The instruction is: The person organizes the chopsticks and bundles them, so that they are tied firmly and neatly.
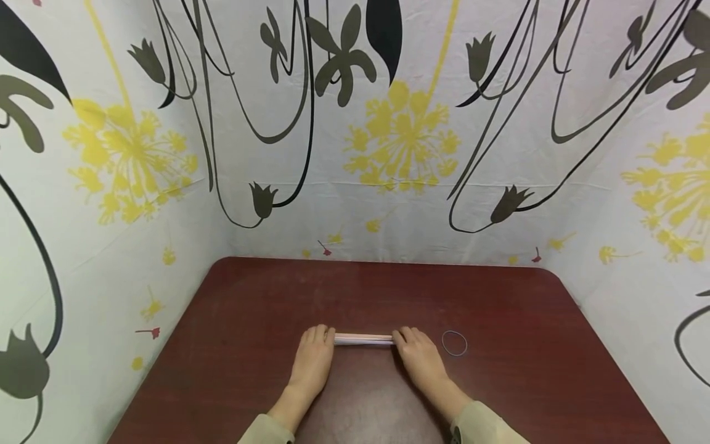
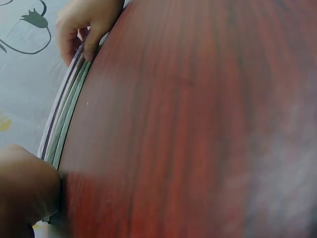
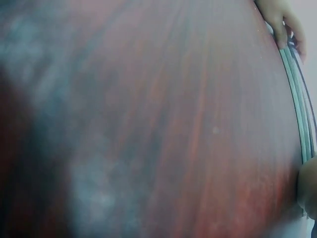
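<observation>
A bundle of thin, straight sticks (image 1: 363, 340) lies across the table between both hands, pale in the head view. Up close, green, white and dark purple lengths (image 2: 67, 111) run side by side. My left hand (image 1: 314, 359) grips the left end, and my right hand (image 1: 421, 357) holds the right end between thumb and fingers. Both ends are mostly hidden by the hands. In the right wrist view, the left hand (image 3: 283, 22) pinches the far end while the right hand (image 3: 308, 188) covers the near one. A thin loop, like a rubber band (image 1: 455, 343), lies right of my right hand.
The dark red-brown wooden table (image 1: 266, 296) has rounded far corners. White cloth (image 1: 333, 209) with grey, black and yellow plant prints hangs around its back and sides. Light khaki sleeves (image 1: 488, 424) cover both forearms.
</observation>
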The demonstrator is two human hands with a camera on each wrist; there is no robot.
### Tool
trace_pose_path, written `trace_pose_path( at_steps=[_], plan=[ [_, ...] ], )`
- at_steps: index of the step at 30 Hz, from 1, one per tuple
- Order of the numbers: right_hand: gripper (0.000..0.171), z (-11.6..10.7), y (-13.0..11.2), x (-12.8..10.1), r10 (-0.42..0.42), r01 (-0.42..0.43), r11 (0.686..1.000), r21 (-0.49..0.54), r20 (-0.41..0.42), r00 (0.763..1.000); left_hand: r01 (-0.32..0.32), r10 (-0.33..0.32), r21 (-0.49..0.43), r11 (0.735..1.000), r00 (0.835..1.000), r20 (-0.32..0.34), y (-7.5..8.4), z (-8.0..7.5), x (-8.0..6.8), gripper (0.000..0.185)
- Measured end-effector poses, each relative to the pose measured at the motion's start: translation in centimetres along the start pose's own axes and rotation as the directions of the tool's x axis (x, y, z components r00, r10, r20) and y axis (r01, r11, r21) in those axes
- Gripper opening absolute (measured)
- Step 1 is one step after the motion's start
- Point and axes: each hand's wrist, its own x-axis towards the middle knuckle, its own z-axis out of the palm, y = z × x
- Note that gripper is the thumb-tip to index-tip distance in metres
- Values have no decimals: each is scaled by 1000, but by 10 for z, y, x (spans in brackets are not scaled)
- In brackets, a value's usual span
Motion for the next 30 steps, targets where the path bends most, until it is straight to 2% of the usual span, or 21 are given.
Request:
trace_pose_path(
  at_steps=[5,11,15,20,26,30],
  plan=[
    [33,0,-2,4,-2,2,1000,-29,3,1000,14,-13,-15,1000,1000,6,0,2,1,30],
    [21,1,-2,2,37,-31,998,-61,95,995,9,-9,-9,1000,1000,7,0,2,0,35],
    [25,2,-1,-1,65,-60,997,-46,115,991,18,-18,-23,1000,1000,10,1,1,-1,38],
    [25,6,0,-4,105,-106,994,1,46,993,31,-31,-45,999,1000,1,2,0,0,40],
    [24,7,0,-10,180,-167,981,97,-146,973,15,-16,-53,998,1000,-17,5,0,0,42],
    [27,7,0,-9,174,-155,981,118,-180,968,14,-15,-42,999,1000,-13,5,-1,0,43]
  ],
)
